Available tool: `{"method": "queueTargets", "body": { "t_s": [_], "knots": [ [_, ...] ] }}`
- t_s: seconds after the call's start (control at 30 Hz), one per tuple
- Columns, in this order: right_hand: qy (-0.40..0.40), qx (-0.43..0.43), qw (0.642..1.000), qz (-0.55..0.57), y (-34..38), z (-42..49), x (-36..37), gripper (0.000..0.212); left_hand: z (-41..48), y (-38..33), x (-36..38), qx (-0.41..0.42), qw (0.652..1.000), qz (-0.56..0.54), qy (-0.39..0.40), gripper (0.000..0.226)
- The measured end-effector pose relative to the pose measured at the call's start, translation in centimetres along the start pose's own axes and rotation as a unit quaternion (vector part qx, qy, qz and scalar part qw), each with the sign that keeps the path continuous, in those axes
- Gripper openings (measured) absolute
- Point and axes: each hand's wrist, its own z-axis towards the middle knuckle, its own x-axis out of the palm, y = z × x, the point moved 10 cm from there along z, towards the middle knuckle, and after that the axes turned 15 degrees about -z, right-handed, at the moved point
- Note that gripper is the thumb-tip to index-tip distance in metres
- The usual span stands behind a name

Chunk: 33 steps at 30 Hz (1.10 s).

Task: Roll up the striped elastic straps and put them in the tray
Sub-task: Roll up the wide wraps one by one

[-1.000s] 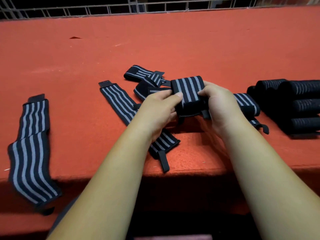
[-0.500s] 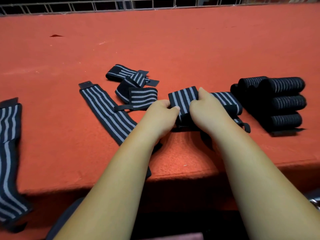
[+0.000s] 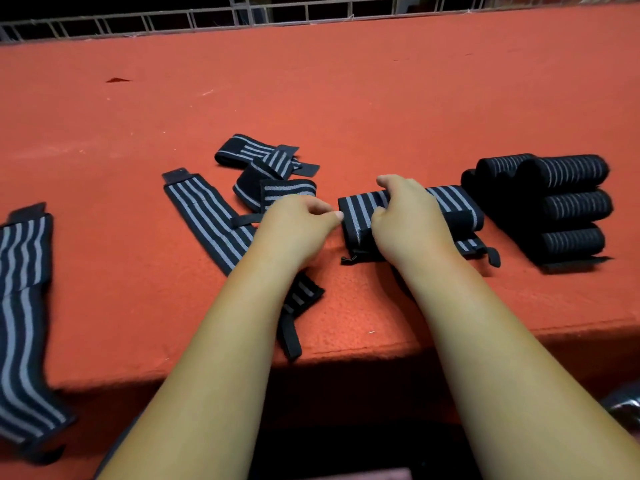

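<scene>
**Desk:** What lay at the left of the red table (image 3: 346,98)?

**Photographer:** A flat strap (image 3: 20,306) hung over the near edge. A long strap (image 3: 207,216) ran diagonally, with a loose heap (image 3: 270,168) behind it.

**Desk:** And the hands?

**Photographer:** They were close together on one rolled strap (image 3: 360,213), its long axis running left to right. The left hand (image 3: 294,226) touched its left end with curled fingers; whether it pinched could not be told. The right hand (image 3: 405,216) was curled over the top, clamping it.

**Desk:** Where would it go?

**Photographer:** Probably rightward, to the stack of rolls (image 3: 561,202) just beyond a second roll (image 3: 460,207). The right hand was nearer. No tray could be made out.
</scene>
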Motion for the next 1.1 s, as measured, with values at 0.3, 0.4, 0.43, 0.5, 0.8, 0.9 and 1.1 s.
{"method": "queueTargets", "body": {
  "t_s": [0.3, 0.4, 0.43, 0.5, 0.8, 0.9, 1.1],
  "knots": [
    [-0.143, -0.058, 0.974, 0.163, 5.4, -0.7, -1.9, 0.031, 3.0, 4.5, -6.8, -0.064, 0.996, -0.005, -0.065, 0.041],
    [-0.025, 0.009, 0.961, 0.275, 6.3, -0.2, 1.4, 0.032, 4.0, 5.3, -6.8, -0.061, 0.997, -0.009, -0.051, 0.034],
    [0.015, 0.031, 0.95, 0.311, 6.7, -0.2, 2.6, 0.031, 4.1, 5.3, -6.8, -0.054, 0.997, -0.017, -0.045, 0.033],
    [0.074, 0.065, 0.93, 0.355, 7.5, -0.4, 4.6, 0.023, 3.8, 4.9, -7.0, -0.03, 0.996, -0.067, -0.048, 0.022],
    [0.237, 0.156, 0.774, 0.565, 10.3, -1.9, 8.1, 0.071, -0.6, -1.4, -6.7, 0.06, 0.949, -0.277, 0.137, 0.024],
    [0.302, 0.168, 0.707, 0.617, 11.2, -2.7, 8.6, 0.074, -2.7, -1.5, -6.5, 0.04, 0.929, -0.277, 0.241, 0.035],
    [0.317, 0.194, 0.725, 0.58, 10.6, -3.5, 8.9, 0.064, -7.4, -1.4, -5.8, 0.015, 0.868, -0.254, 0.426, 0.019]
  ]
}}
